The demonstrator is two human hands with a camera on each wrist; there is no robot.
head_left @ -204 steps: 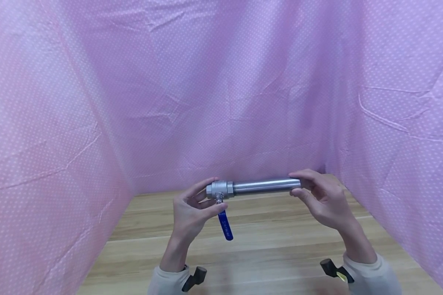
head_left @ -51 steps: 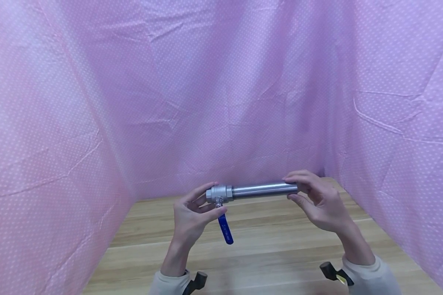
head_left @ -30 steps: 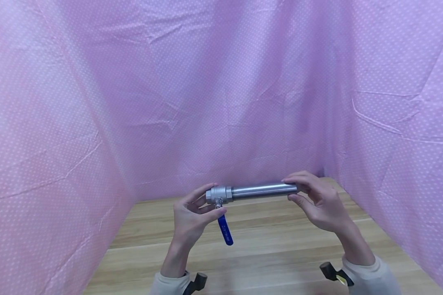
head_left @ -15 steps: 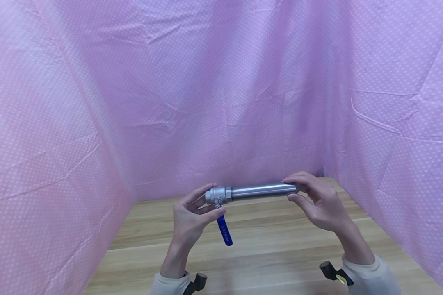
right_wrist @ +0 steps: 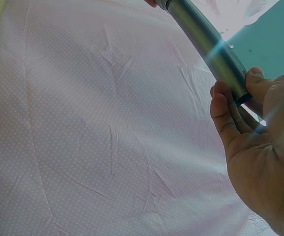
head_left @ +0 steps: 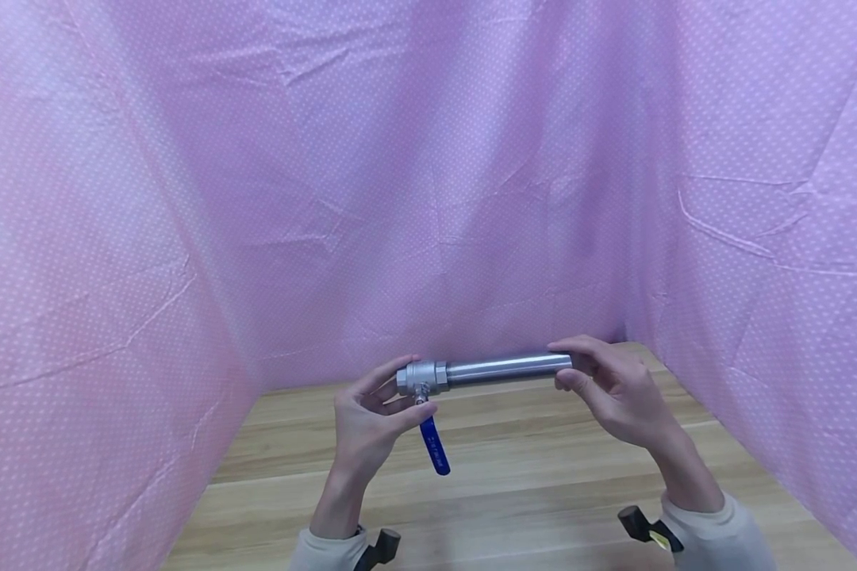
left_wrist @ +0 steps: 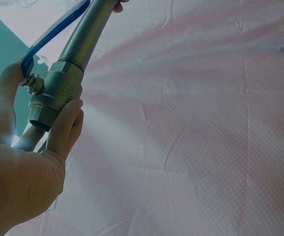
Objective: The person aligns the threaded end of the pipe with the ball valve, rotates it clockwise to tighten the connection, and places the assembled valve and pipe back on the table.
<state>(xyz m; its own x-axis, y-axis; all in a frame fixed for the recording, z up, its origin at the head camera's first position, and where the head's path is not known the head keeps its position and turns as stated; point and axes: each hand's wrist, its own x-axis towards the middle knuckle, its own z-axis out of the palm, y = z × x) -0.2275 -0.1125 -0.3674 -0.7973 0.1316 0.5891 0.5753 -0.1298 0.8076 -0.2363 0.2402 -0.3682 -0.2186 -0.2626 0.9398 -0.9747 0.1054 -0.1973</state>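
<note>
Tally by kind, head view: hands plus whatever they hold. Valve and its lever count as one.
Valve: 1
Pipe: 1
Hands: 2 (left hand, right hand)
Total: 4

- Printed in pale characters along the blue handle (head_left: pixel 435 450): too small to read.
- Marked on the metal valve (left_wrist: pixel 59 89): too dim to make out.
</note>
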